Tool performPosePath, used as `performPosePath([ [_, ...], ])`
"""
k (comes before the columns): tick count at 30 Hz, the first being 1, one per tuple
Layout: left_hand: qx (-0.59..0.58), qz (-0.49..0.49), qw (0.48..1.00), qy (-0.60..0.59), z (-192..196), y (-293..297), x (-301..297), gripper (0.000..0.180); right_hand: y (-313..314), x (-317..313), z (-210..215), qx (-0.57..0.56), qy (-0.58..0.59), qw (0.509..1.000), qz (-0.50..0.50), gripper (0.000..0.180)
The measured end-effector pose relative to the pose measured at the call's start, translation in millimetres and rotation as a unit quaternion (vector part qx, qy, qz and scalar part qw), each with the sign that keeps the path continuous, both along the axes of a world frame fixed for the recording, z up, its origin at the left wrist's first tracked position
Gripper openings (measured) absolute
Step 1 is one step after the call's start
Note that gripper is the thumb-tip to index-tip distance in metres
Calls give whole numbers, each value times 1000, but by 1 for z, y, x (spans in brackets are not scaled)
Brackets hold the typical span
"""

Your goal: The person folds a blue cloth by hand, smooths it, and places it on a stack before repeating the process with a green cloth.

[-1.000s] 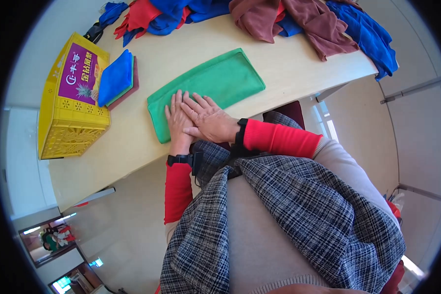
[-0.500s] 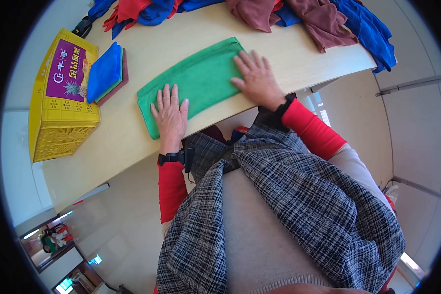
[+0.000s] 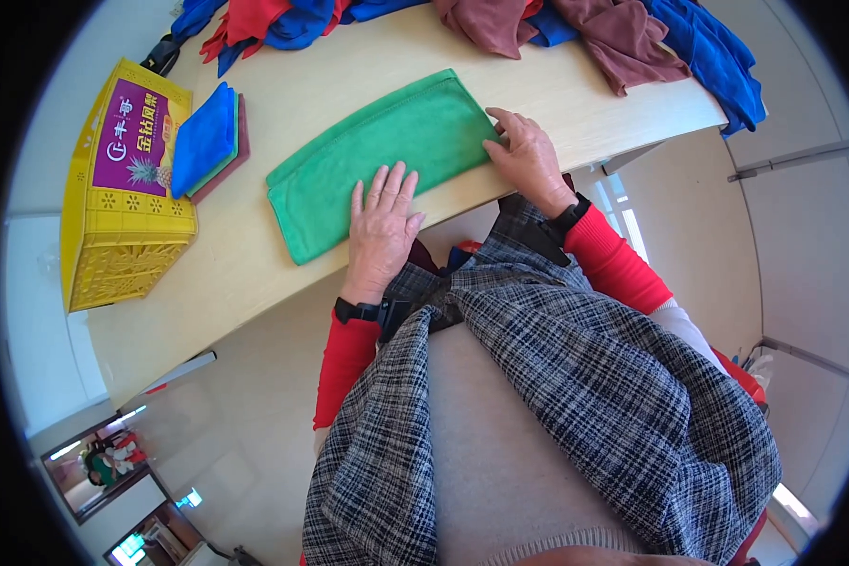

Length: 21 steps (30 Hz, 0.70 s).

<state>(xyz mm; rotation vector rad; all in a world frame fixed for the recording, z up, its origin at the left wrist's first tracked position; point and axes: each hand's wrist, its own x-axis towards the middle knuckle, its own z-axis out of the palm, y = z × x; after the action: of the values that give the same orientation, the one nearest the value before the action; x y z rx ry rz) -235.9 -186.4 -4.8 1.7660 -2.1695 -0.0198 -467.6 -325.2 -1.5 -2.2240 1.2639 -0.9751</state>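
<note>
A green cloth (image 3: 340, 179), folded into a long rectangle, lies flat on the table with its right end tilted away from me. My left hand (image 3: 379, 236) rests palm down on its near edge around the middle, fingers stretched out over the fabric. At the right end, my right hand (image 3: 530, 162) has its fingers curved, with the thumb at the cloth's edge and the index finger apart from it. Nothing shows lifted between them.
A yellow plastic basket (image 3: 137, 241) with a purple panel stands at the left. Against it leans a small stack of folded cloths (image 3: 205, 141), blue on top. Crumpled red, blue and brown cloths (image 3: 486, 24) lie along the far edge. The table's (image 3: 226, 255) near edge runs by my body.
My left hand has slid right along the cloth to its middle. My right hand has moved off the top of the cloth to its right end, and its fingers have curled.
</note>
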Motion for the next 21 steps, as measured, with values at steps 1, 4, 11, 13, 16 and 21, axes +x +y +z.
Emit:
performPosePath([
  [1, -1, -4, 1000, 0, 1, -1, -1, 61, 0, -1, 0, -1, 0, 1000, -4, 45],
  [4, 5, 32, 999, -39, 5, 0, 0, 61, 0, 0, -2, 19, -12, 1000, 0, 46],
  [11, 27, 116, 992, -37, -10, 3, 43, 56, 3, 2, -14, -47, 0, 999, 14, 47],
  [13, 32, 148, 988, -38, -15, 6, 71, 56, 3, 3, -12, -41, -4, 999, 22, 47],
  [16, 36, 191, 981, -30, -15, 16, 106, 55, 6, 1, -7, 3, 11, 1000, 20, 45],
  [21, 54, 260, 963, -45, -18, 21, 119, 58, 8, 4, -9, -51, 52, 997, 10, 42],
])
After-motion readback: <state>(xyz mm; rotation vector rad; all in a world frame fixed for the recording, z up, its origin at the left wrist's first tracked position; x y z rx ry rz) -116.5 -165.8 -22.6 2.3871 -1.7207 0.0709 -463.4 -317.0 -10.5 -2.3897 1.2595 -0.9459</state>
